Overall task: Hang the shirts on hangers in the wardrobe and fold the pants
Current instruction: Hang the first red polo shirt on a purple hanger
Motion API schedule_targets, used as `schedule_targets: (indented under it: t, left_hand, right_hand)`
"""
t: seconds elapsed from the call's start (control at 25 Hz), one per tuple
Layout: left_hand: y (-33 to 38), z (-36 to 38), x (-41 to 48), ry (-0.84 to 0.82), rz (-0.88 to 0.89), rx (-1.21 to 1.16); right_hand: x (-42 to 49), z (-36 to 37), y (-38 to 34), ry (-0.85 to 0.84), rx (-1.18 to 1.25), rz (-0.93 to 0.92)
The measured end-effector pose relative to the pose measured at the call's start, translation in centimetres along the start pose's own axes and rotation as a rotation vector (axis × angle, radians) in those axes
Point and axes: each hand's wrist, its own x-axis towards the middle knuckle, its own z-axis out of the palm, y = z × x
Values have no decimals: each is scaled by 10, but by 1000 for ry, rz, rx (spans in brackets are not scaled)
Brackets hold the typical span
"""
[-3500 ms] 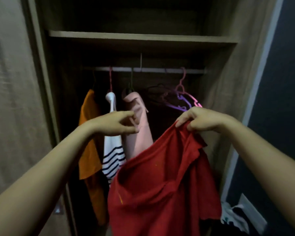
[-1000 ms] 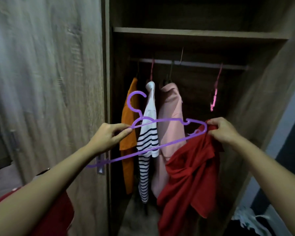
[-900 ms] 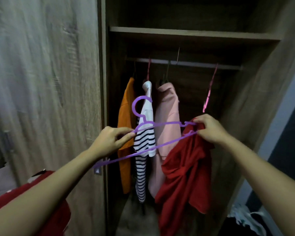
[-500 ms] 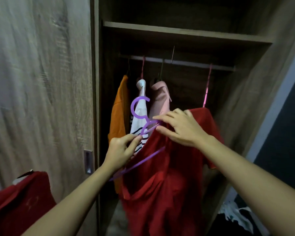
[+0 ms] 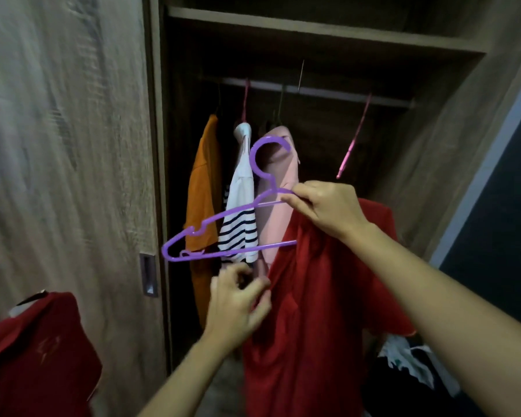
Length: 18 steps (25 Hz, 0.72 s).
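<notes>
Two bare hands work before the open wardrobe (image 5: 451, 145). Right hand (image 5: 328, 210): fingers pinched on the neck of a purple hanger (image 5: 223, 218), just below its hook, together with the top of a red shirt (image 5: 313, 326). The hanger's right arm lies hidden inside the shirt; its left arm juts out bare and tilts downward. Left hand (image 5: 238, 302): fingers closed on the shirt's left edge, below the hanger's bar. On the rail (image 5: 313, 91) behind hang an orange shirt (image 5: 202, 191), a striped shirt (image 5: 241, 206), a pink shirt (image 5: 278, 191) and an empty pink hanger (image 5: 352, 142). Lower left: another red garment (image 5: 33, 350).
</notes>
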Motion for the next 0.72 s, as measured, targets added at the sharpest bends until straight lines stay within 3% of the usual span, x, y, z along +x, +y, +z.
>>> schedule_targets:
  t: [0.08, 0.16, 0.28, 0.36, 0.44, 0.52, 0.64, 0.72]
  left_hand:
    - [-7, 26, -11, -279, -302, -2]
    - [-24, 32, -4, -510, -555, -214]
    - [-62, 12, 15, -558, -852, -741]
    - [-81, -10, 29, -624, -965, -903]
    - [-93, -31, 48, -817, -908, -709]
    - [-92, -39, 71, -869, -810, -346]
    - [-47, -39, 101, -638, -573, 160]
    - [-13, -39, 99, -502, -366, 107]
  right_hand:
    - [10, -8, 1, 26, 5, -9]
    - [13, -19, 6, 78, -15, -40]
    - [-2, -23, 25, 107, -69, -108]
    - [-24, -15, 37, 69, -127, -131]
    - [-48, -2, 43, 11, -181, -139]
    - [-63, 11, 37, -66, -230, -107]
    - [-56, 25, 1, -131, -181, 109]
    - [-46, 23, -12, -200, -14, 347]
